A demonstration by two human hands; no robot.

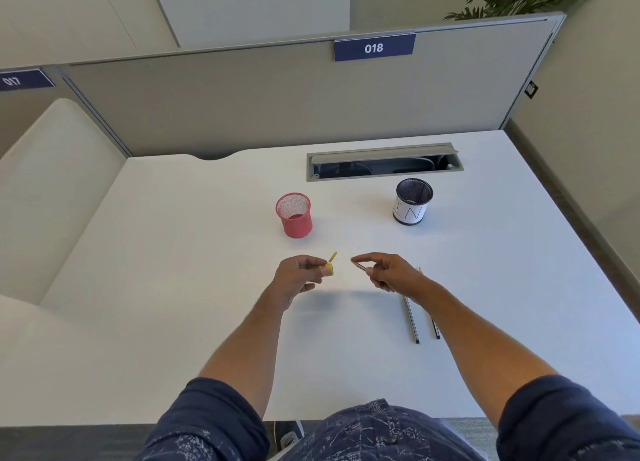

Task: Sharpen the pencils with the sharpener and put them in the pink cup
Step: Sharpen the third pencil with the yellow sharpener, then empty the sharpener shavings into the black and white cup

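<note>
Head view: left hand (298, 277) curled round a small yellow sharpener (327, 269), pinched between thumb and fingers, lifted off the table (173, 252) and turned so its open side faces right, toward the other hand. Thin yellow strip sticking up and to the right from the sharpener, possibly a hinged lid; too small to tell. Right hand (388, 273) pinching a pencil (359, 265) between thumb and forefinger, held near its leading end, most of the shaft hidden under the palm. Long axis of that pencil roughly left to right, tilted a little away on the left, visible end pointing at the sharpener. A small gap between tip and sharpener, not touching. Judged as lined up for insertion: both raised and facing one another so the tip can go straight into the hole.

Just under the right wrist, two more pencils (412, 318) flat on the table, side by side and nearly parallel, long axes running near to far, the near ends toward the person. Likely waiting their turn within easy reach of the right hand.

Farther out, pink cup (294, 216) upright, beyond the left hand, apparently holding no pencils. To its right, well apart, a black mesh cup (412, 202) with a white label, also upright. Behind both, a cable slot (381, 162) in the table.
</note>
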